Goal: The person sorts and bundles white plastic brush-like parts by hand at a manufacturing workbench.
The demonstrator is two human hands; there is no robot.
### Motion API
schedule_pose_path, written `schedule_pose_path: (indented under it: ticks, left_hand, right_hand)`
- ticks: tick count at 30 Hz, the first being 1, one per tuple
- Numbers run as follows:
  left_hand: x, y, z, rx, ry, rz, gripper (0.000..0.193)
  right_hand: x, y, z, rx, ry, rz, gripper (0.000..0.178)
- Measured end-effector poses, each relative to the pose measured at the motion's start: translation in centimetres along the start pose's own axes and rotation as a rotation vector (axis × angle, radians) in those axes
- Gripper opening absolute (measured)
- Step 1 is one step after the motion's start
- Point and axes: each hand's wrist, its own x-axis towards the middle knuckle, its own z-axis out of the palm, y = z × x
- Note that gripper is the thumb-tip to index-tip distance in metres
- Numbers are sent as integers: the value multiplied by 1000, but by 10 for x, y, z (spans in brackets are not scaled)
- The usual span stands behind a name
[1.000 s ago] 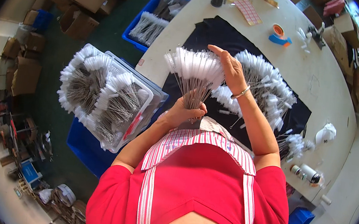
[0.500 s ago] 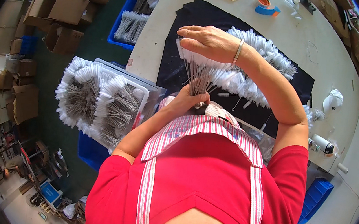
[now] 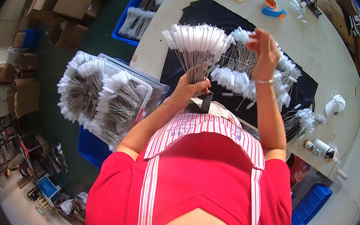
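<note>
My left hand [image 3: 191, 87] is closed around the wire handles of a fanned bundle of white-bristled wire brushes [image 3: 199, 39], held with the bristle heads up and away from me. Just below that hand is a black strip [image 3: 206, 103] at my striped apron. My right hand [image 3: 265, 55] is raised over the far pile of brushes, fingers apart and slightly blurred, with nothing visible in it. Beneath it, rows of similar brushes [image 3: 234, 81] lie on a black cloth [image 3: 178, 68]. Another small brush bunch [image 3: 305, 120] rests at the right.
A white tray [image 3: 146, 97] heaped with brushes stands at my left, and a blue crate [image 3: 128, 40] holds more. On the pale table [image 3: 231, 11] are a tape dispenser [image 3: 275, 12], a white cap [image 3: 335, 105] and a white bottle [image 3: 323, 148]. Cardboard boxes [image 3: 73, 0] are stacked far left.
My right hand has moved right, from across the bundle's bristle tops to above the pile. The bundle, now uncovered, shows fanned in my left hand, which keeps its grip.
</note>
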Motion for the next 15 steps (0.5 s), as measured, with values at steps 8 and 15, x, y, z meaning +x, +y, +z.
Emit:
schedule_pose_path:
  ticks: [8, 15]
  left_hand:
    - [6, -2, 9, 58, -42, 11, 43]
    - [16, -10, 6, 71, 59, -100, 42]
  right_hand:
    - [-68, 60, 30, 107, -208, 260, 23]
    - [-67, 63, 34, -12, -129, 196, 25]
